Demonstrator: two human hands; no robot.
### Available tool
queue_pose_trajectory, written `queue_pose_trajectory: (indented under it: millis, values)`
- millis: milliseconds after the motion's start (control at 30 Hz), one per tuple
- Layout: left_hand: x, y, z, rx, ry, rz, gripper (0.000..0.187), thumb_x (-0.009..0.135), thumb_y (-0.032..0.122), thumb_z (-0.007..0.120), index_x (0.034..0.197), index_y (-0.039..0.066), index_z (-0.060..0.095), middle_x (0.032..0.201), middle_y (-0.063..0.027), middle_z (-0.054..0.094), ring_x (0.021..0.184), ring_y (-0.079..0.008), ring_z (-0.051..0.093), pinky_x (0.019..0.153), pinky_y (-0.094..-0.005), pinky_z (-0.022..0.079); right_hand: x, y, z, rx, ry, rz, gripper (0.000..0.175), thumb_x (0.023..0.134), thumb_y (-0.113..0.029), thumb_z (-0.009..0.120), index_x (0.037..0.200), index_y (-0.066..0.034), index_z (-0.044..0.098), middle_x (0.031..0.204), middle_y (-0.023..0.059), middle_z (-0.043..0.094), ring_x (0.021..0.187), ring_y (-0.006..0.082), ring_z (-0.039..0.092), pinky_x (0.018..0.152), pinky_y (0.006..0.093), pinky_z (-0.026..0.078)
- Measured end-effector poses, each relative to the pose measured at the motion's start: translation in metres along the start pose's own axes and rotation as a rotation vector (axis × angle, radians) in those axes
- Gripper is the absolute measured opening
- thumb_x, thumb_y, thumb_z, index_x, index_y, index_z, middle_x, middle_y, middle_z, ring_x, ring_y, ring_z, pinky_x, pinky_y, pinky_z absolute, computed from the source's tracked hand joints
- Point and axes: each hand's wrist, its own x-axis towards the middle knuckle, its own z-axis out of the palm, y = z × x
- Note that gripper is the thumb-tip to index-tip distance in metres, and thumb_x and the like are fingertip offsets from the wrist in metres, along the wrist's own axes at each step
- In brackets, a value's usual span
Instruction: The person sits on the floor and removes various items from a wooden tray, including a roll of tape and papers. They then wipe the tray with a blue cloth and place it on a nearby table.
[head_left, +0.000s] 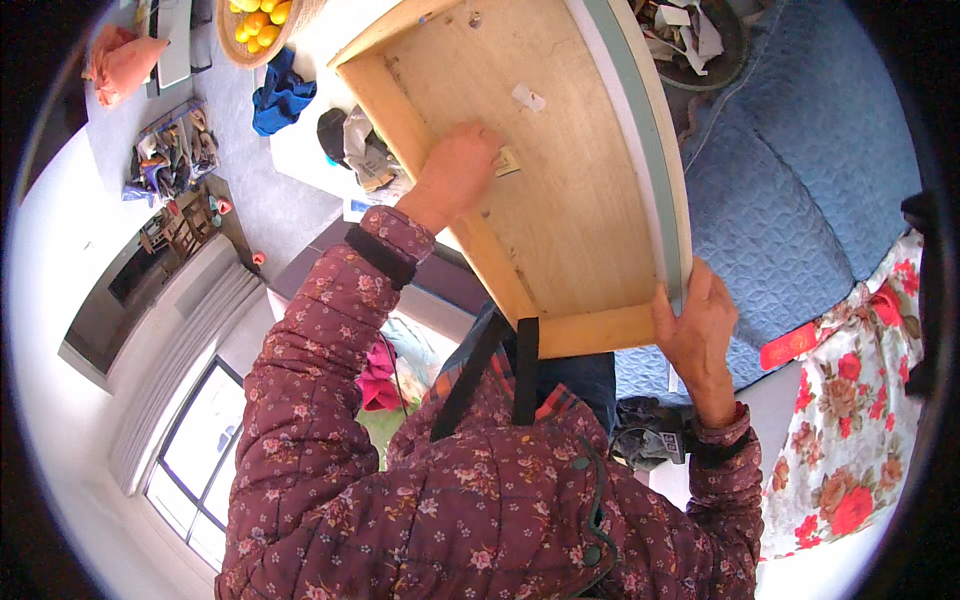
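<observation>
A wooden drawer (570, 187) with a pale and green front panel is tilted before me. My right hand (697, 322) grips the panel's near end, thumb over the edge. Inside the drawer is my left hand (459, 169), its fingers bent close to the bottom board, beside a small yellowish piece (508, 161). Whether those fingers hold anything is hidden. A small whitish scrap (529, 97) lies farther up on the same board.
Left of the drawer, socks (364, 150), a blue cloth (281, 94) and a basket (296, 37) of orange fruit rest on a white surface. A blue quilted cover (772, 202) spreads to the right, with a bin (731, 67) of scraps above and floral fabric (832, 450) below.
</observation>
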Motion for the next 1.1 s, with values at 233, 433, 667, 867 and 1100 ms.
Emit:
queue_pose_trajectory:
  millis: [233,433,667,867,1100]
  values:
    - [0.007,0.022,-0.072,-0.564,-0.153,-0.379,0.016,0.08,0.021,0.067,0.078,0.005,0.065,0.07,-0.0067,0.062,0.066,-0.0191,0.06,0.063,-0.035,0.047,-0.001,0.007,-0.001,0.038,-0.018,0.026,0.049,0.075,-0.017,0.07,0.113,0.0038,0.049,0.075,0.0193,0.056,0.069,0.0371,0.056,0.056,0.0464,0.045]
    - [0.084,0.092,-0.19,-0.37,0.285,0.027,0.022,0.086,0.022,0.068,0.092,0.001,0.067,0.075,0.0025,0.061,0.07,-0.0058,0.054,0.065,-0.0212,0.043,-0.001,0.006,-0.003,0.032,-0.026,0.034,0.049,0.075,-0.018,0.07,0.112,0.0044,0.048,0.075,0.0197,0.057,0.068,0.0369,0.056,0.058,0.0456,0.046]
    - [0.171,0.142,-0.204,-0.384,0.237,0.18,0.019,0.082,0.015,0.067,0.081,-0.004,0.066,0.067,-0.0067,0.064,0.06,-0.0132,0.058,0.056,-0.0279,0.047,0.001,0.011,-0.004,0.047,-0.035,0.064,0.045,0.076,-0.018,0.071,0.11,0.0026,0.05,0.076,0.0193,0.057,0.068,0.0373,0.056,0.057,0.0451,0.045]
    - [0.211,0.135,-0.187,0.135,0.297,0.541,0.017,0.084,0.014,0.063,0.078,-0.002,0.06,0.062,-0.0101,0.056,0.063,-0.0098,0.057,0.056,-0.0303,0.046,0.0,0.015,-0.004,0.112,0.008,0.031,0.049,0.072,-0.018,0.071,0.109,0.0052,0.049,0.076,0.0192,0.059,0.07,0.036,0.056,0.059,0.0443,0.046]
    - [0.143,0.094,-0.188,-0.549,0.747,0.021,0.018,0.087,0.013,0.059,0.093,-0.003,0.067,0.079,-0.0064,0.065,0.077,-0.0159,0.059,0.069,-0.0326,0.048,0.002,0.015,-0.004,0.098,-0.016,0.06,0.048,0.072,-0.016,0.071,0.11,0.0042,0.05,0.076,0.0181,0.059,0.07,0.0352,0.056,0.059,0.0433,0.046]
